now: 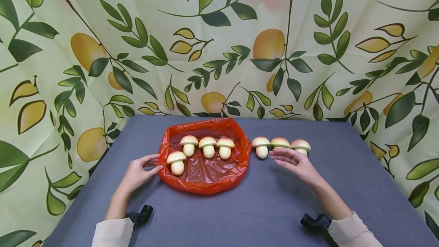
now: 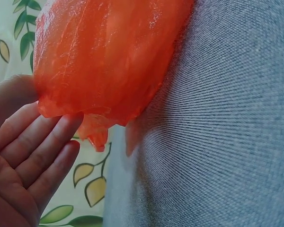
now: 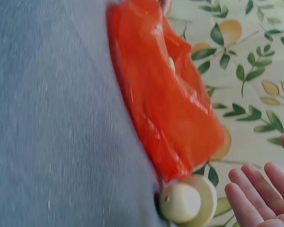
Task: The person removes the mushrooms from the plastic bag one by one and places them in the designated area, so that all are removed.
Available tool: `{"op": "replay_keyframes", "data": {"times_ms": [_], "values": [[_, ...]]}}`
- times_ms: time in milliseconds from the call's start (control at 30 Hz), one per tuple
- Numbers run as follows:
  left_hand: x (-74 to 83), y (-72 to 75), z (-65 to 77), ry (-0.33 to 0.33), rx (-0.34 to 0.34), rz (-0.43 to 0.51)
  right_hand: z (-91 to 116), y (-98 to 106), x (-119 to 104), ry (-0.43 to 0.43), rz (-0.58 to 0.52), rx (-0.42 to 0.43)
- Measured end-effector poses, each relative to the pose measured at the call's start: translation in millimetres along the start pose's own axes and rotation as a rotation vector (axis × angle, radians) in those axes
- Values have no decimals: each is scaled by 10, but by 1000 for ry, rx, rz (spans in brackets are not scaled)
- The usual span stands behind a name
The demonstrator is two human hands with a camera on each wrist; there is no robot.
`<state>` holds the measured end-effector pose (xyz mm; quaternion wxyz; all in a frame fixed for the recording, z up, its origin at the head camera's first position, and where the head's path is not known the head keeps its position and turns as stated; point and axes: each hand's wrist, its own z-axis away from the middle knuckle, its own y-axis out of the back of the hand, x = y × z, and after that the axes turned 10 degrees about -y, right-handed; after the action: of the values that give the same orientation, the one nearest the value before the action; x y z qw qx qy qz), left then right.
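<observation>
An open red plastic bag (image 1: 205, 189) lies on the table with several cream-coloured toy mushrooms (image 1: 177, 164) inside, their caps tinged pink. Three in a row stand upright near the back, three more such mushrooms (image 1: 261, 148) stand outside, right of the bag. At the bag's left side my left hand (image 1: 137, 172) touches its rim with thumb and fingers; the left wrist view shows the fingers (image 2: 42, 153) long and nearly straight, some tips against the plastic. My right hand (image 1: 298, 165) hovers before the outside mushrooms, holding nothing, partly covering two. Its fingers look straight in the right wrist view.
A grey-blue cloth covers the table (image 1: 219, 220). Behind it hangs a curtain (image 1: 233, 18) printed with leaves and orange fruit, reaching round both sides. Each wrist wears a black camera mount (image 1: 140, 215).
</observation>
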<state>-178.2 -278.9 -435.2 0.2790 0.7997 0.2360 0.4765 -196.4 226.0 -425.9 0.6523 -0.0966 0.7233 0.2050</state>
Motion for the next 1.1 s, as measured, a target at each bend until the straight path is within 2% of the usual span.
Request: {"op": "replay_keyframes", "data": {"times_ms": [300,633,1100], "values": [[6,14,-2,17,-2,1,-55,-220,-49,42,-47,-89],[26,40,-24,21,-15,16,-186,-502,-107,39,-50,-186],[24,44,-7,19,-8,19,-380,-776,-220,21,-44,-246]]}}
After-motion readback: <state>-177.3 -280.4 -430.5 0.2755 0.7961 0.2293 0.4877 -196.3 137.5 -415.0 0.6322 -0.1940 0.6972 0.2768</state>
